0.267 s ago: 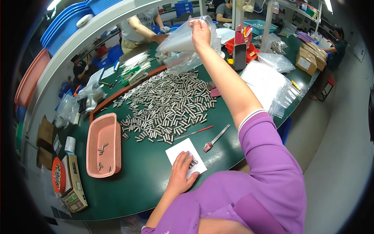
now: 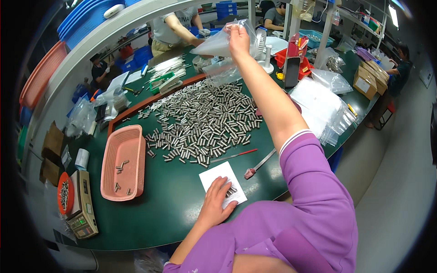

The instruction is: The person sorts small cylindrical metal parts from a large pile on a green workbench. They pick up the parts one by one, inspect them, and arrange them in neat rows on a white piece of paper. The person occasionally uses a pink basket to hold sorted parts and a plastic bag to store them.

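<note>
My right hand point(image 2: 239, 40), at the end of an outstretched arm, is closed on the gathered edge of a clear plastic bag point(image 2: 217, 47). It holds the bag up beyond a large pile of short metal cylinders point(image 2: 205, 120); more clear plastic point(image 2: 223, 73) hangs or lies just under it. Near the table's front edge my left hand point(image 2: 215, 200) lies with its fingers stretched out over a white paper sheet point(image 2: 217, 172). Several small metal cylinders point(image 2: 231, 191) show beside its fingers on the sheet, partly covered by the hand.
A pink basket point(image 2: 106, 157) with several cylinders stands left, near a scale point(image 2: 86, 214) and an orange bowl point(image 2: 59, 193). A red-handled thin tool point(image 2: 246, 152) and a metal strip point(image 2: 266, 162) lie by the sheet. A small white fan point(image 2: 261, 45) and another person point(image 2: 168, 32) are across the table.
The view has shifted slightly. The bag in my right hand looks narrower and uncovers the fan behind it. My left hand stays on the sheet.
</note>
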Motion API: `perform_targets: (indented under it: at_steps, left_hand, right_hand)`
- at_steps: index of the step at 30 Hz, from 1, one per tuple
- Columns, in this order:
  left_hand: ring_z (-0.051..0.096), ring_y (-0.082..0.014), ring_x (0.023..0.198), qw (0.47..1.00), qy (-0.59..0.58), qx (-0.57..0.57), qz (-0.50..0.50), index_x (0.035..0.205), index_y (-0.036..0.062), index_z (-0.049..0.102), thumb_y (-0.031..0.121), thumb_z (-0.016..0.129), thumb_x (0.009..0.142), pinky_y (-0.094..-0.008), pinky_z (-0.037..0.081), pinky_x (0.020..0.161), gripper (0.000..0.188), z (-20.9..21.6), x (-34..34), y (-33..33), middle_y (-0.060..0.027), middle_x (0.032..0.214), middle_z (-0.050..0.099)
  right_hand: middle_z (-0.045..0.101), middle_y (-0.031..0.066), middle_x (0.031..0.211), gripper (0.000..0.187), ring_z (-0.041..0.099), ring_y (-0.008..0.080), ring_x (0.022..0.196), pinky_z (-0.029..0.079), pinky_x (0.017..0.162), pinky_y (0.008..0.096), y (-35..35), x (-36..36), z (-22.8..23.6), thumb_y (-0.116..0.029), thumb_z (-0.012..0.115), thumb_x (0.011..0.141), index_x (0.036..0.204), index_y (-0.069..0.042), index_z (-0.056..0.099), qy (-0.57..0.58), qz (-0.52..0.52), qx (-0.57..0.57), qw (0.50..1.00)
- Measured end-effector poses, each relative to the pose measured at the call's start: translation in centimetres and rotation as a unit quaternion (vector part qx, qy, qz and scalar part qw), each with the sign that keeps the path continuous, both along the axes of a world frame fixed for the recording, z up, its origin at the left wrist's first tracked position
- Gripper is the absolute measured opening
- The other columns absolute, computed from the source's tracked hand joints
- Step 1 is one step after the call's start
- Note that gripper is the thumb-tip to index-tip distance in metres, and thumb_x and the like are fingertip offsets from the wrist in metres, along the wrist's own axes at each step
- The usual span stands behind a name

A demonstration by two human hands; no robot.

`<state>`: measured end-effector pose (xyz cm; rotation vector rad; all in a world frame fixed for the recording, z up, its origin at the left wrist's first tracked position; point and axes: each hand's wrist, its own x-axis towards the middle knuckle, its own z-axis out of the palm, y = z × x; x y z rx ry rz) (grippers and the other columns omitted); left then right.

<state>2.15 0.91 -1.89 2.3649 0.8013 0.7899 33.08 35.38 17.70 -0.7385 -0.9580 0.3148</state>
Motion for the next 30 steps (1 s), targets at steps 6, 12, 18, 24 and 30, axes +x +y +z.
perform_targets:
  at_steps: [6,12,18,24,30]
  left_hand:
    - [0.040,-0.0412,0.135,1.000,-0.015,0.002,-0.023,0.133,0.0016,0.052,0.019,0.073,0.079,-0.0488,0.034,0.111,0.061,-0.4,0.8,0.5,-0.0188,0.143,0.046]
    - [0.039,-0.0401,0.137,1.000,-0.008,-0.007,-0.009,0.131,0.0016,0.053,0.022,0.074,0.080,-0.0481,0.034,0.111,0.059,-0.4,0.2,0.4,-0.0190,0.143,0.045]
    - [0.039,-0.0407,0.136,1.000,-0.009,0.006,-0.005,0.132,0.0016,0.052,0.020,0.073,0.080,-0.0483,0.034,0.111,0.059,-0.9,0.2,0.4,-0.0194,0.142,0.045]
    - [0.040,-0.0420,0.135,1.000,-0.014,0.020,0.001,0.132,0.0017,0.052,0.019,0.073,0.078,-0.0491,0.034,0.111,0.061,-0.9,0.6,0.3,-0.0210,0.142,0.046]
    - [0.040,-0.0415,0.135,0.999,-0.008,0.029,0.018,0.134,0.0017,0.050,0.021,0.072,0.079,-0.0488,0.033,0.112,0.062,-0.9,0.4,0.1,-0.0209,0.142,0.046]
  right_hand:
    - [0.070,0.0107,0.098,0.024,0.065,0.0177,0.091,0.050,0.081,0.0306,0.2,3.1,-1.0,-0.019,0.060,0.093,0.108,-0.002,0.068,-0.047,-0.076,-0.027,0.996]
    - [0.068,0.0077,0.106,0.027,0.064,0.0146,0.096,0.051,0.086,0.0304,-9.2,-2.2,-5.5,-0.015,0.064,0.090,0.114,-0.002,0.064,-0.182,0.092,-0.050,0.978]
    - [0.069,0.0088,0.103,0.021,0.067,0.0258,0.095,0.053,0.085,0.0374,-25.8,-7.8,-11.5,-0.014,0.064,0.089,0.108,-0.008,0.067,-0.461,0.222,-0.112,0.852]
    - [0.070,0.0063,0.097,0.016,0.066,0.0254,0.091,0.051,0.082,0.0382,-29.8,-8.5,-14.8,-0.013,0.066,0.089,0.104,-0.009,0.069,-0.457,0.178,-0.077,0.868]
    - [0.070,0.0064,0.096,0.016,0.066,0.0251,0.089,0.050,0.080,0.0376,-31.9,-8.6,-14.4,-0.013,0.067,0.088,0.102,-0.007,0.069,-0.450,0.150,-0.045,0.880]
